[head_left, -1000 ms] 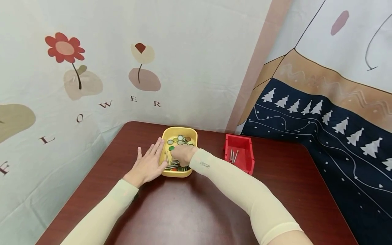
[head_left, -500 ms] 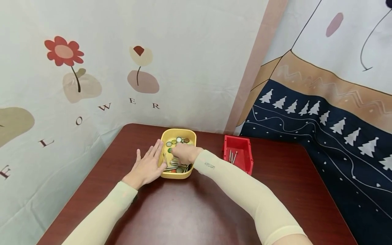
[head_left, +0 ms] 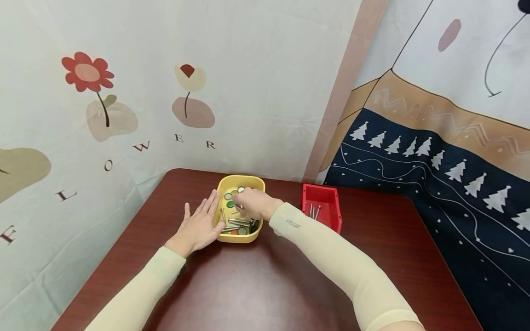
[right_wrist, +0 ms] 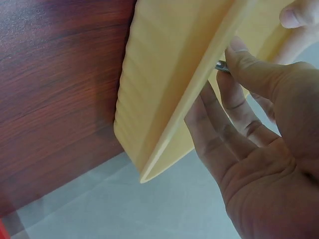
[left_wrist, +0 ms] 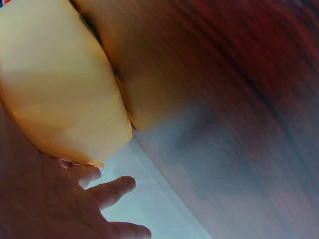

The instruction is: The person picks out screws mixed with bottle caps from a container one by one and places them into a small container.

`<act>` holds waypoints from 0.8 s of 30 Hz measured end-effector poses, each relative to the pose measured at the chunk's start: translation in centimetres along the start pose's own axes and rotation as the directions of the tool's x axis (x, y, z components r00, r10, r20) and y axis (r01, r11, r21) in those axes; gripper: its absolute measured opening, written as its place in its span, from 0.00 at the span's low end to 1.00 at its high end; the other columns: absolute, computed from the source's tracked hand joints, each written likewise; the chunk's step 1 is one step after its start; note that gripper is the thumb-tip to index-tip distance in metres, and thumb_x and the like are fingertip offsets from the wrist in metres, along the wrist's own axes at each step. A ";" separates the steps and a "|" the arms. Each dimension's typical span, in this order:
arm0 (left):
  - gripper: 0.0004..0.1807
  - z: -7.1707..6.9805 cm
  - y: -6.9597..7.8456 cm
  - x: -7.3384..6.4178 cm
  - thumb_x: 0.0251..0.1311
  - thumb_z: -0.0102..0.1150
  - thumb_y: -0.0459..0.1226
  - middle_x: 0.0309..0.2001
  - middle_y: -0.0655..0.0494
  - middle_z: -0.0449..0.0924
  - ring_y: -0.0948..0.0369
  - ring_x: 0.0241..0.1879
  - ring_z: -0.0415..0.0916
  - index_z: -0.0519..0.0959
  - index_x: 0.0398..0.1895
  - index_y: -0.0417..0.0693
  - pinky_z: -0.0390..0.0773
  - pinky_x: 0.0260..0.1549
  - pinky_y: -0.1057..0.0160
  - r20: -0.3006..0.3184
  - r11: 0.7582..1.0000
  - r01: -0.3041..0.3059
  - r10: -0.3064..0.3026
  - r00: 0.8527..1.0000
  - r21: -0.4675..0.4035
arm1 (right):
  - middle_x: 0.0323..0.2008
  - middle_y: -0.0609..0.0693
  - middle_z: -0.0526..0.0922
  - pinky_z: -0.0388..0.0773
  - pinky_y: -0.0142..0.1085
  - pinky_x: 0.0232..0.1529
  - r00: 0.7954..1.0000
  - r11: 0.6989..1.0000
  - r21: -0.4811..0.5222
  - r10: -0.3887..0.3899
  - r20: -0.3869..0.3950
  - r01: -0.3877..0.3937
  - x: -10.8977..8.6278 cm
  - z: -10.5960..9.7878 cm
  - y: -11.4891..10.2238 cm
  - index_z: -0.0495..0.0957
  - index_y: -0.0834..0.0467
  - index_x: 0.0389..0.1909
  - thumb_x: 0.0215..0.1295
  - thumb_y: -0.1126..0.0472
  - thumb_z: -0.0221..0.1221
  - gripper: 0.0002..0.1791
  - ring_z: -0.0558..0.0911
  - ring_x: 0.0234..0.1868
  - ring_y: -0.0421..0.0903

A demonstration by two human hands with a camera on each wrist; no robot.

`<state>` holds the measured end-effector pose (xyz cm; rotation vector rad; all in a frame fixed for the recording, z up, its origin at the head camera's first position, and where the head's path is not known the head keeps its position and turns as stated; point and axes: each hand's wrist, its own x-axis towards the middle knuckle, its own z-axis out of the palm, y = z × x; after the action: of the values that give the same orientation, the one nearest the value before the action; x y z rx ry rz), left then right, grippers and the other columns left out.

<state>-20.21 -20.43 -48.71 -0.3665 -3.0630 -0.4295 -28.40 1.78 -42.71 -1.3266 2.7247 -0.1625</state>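
Observation:
A yellow box holds bottle caps and long silver metal pieces, some of them screws. My left hand lies along its left wall, fingers straight and spread; the left wrist view shows the fingers against the outer side. Inside the box, my right hand pinches a small silver screw between thumb and fingers. Most of that screw is hidden by the fingers. A green cap lies just left of the right hand. Several screws lie in a red bin to the right.
Both containers stand near the back edge of a dark red-brown table. A printed cloth wall rises directly behind it. Navy cloth hangs at the right. The right forearm passes in front of the red bin.
My right hand has risen slightly and shifted right within the yellow box, uncovering more of the metal pieces. A screw now shows at its fingertips. My left hand keeps its place on the box.

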 end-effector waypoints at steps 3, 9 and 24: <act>0.49 0.0 -0.1 0.0 0.87 0.49 0.55 0.99 0.44 0.44 0.34 0.92 0.60 0.47 0.99 0.44 0.43 0.84 0.10 0.002 1.000 -0.002 0.002 1.000 0.005 | 0.43 0.48 0.93 0.89 0.39 0.48 1.000 0.999 0.030 0.012 -0.008 -0.012 -0.2 -0.3 0.1 0.89 0.56 0.49 0.73 0.61 0.79 0.10 0.91 0.45 0.46; 0.48 0.0 -0.1 0.0 0.87 0.50 0.55 0.99 0.44 0.43 0.34 0.93 0.60 0.47 0.99 0.44 0.43 0.84 0.10 0.003 1.000 -0.002 0.002 1.000 0.007 | 0.43 0.50 0.91 0.87 0.36 0.48 0.999 0.999 0.049 -0.018 -0.046 0.021 -0.8 -0.8 0.3 0.88 0.58 0.51 0.74 0.63 0.79 0.12 0.89 0.44 0.45; 0.49 0.4 -0.4 -0.1 0.85 0.48 0.56 0.99 0.47 0.41 0.33 0.93 0.58 0.46 0.99 0.47 0.42 0.83 0.09 -0.015 0.999 -0.007 0.006 1.000 -0.046 | 0.46 0.53 0.93 0.90 0.35 0.48 0.993 0.990 0.136 -0.021 -0.113 0.037 -2.5 -0.5 0.9 0.87 0.60 0.58 0.77 0.64 0.76 0.14 0.89 0.42 0.44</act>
<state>-20.22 -20.74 -49.20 -0.3726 -3.0407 -0.5012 -27.64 4.31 -42.26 -1.3579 2.7268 -0.4318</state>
